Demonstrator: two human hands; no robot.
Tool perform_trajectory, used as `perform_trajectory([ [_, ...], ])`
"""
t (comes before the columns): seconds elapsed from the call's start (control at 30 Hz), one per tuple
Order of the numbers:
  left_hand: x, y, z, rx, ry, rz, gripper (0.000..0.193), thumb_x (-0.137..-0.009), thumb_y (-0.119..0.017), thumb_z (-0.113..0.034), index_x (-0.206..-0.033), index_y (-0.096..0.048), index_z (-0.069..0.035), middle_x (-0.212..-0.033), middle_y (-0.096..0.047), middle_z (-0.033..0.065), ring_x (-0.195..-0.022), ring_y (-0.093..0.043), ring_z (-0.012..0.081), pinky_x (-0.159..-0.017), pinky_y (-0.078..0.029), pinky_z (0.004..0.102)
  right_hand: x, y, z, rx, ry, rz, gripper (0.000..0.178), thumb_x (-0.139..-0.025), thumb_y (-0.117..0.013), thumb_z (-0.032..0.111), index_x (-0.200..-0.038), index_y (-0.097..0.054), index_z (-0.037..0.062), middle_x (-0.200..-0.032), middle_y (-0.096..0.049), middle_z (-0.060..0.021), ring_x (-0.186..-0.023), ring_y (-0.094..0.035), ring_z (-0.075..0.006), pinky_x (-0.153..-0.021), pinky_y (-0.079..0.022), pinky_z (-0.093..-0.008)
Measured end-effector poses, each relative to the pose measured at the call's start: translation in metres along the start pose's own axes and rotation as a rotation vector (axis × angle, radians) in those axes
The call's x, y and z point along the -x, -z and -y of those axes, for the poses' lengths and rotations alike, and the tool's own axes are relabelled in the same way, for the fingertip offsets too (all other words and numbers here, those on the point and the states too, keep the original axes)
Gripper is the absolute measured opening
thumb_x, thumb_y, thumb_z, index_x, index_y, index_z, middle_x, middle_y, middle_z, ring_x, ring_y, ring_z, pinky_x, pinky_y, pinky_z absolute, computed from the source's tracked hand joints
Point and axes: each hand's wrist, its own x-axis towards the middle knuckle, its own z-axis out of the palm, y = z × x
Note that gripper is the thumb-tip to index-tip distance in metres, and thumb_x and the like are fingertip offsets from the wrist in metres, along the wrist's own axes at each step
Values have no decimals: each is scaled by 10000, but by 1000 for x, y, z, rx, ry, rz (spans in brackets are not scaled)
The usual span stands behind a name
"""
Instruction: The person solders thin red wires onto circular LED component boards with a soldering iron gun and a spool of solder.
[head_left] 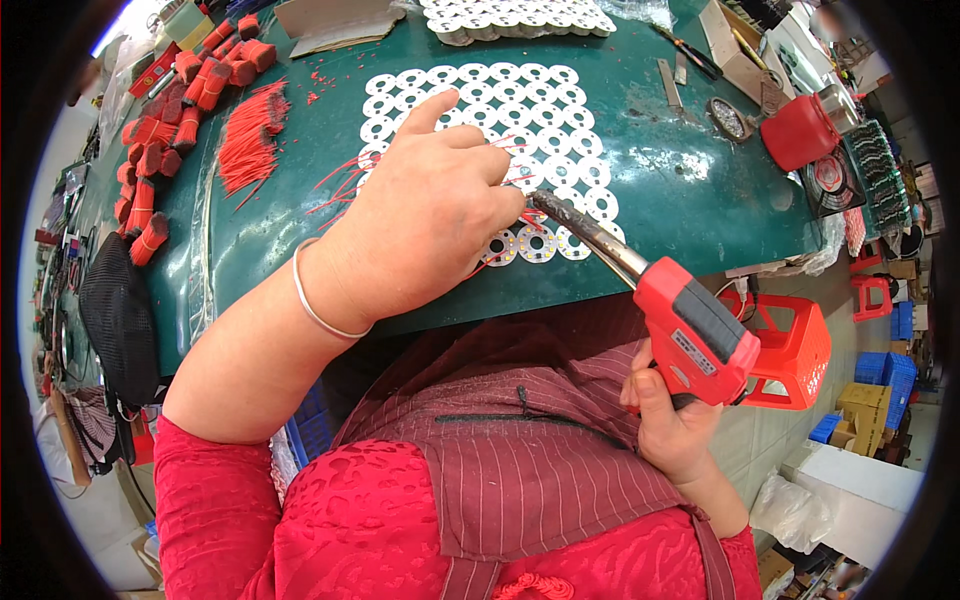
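My left hand (425, 205) is over rows of round white LED boards (536, 243) laid out in a sheet on the table. Its index finger points forward, while the other fingers are curled around thin red wires (338, 190) that stick out on both sides. My right hand (672, 420) grips a red and black soldering gun (695, 325) by its handle. The gun's dark tip reaches up to the left fingertips, just above the boards. What lies directly under the left hand is hidden.
Loose red wires (252, 140) and tied red wire bundles (150, 215) lie on the left of the green table (690, 190). Another board stack (515, 18) stands at the far edge. A red jar (798, 133), pliers (690, 52) and round tin (728, 118) are at right. A red stool (790, 355) stands beyond the edge.
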Motion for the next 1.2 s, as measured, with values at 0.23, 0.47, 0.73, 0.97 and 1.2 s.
perform_trajectory([
  [0.23,1,0,1,0,2,7,83,-739,-718,-111,-815,-709,-144,-734,-533,15,-803,-599,219,-1087,-403,516,-5,-9,11,-40,-18,-73,287,-946,-653,-11,-1226,-595,-31,-1061,-684,-109,-737,-627,-96,-665,-535,-254],
  [0.47,0,0,0,-3,-2,4,87,-738,-722,-109,-817,-708,-140,-739,-536,14,-807,-601,221,-1082,-402,517,1,2,-2,24,6,12,271,-942,-659,-8,-1201,-585,-38,-1087,-676,-121,-728,-618,-93,-656,-527,-260],
  [0.73,0,1,0,4,5,-12,78,-740,-718,-100,-805,-697,-138,-747,-542,16,-820,-608,224,-1075,-406,526,-2,2,0,-36,21,-9,378,-960,-654,51,-1304,-527,-41,-1202,-658,-181,-711,-605,-97,-649,-524,-260],
  [0.97,-1,0,-1,3,21,-19,58,-756,-713,-95,-799,-692,-128,-759,-548,23,-834,-610,233,-1071,-412,524,1,0,3,-21,3,-45,473,-1007,-614,184,-1383,-437,-42,-1324,-572,-186,-682,-530,-88,-590,-513,-282],
  [1.2,-1,2,0,93,54,-87,67,-754,-737,-87,-805,-695,-103,-805,-580,27,-894,-592,240,-1052,-414,501,5,5,3,-18,-13,-43,494,-1012,-605,186,-1412,-412,-31,-1369,-550,-176,-706,-531,-88,-617,-518,-285],
])
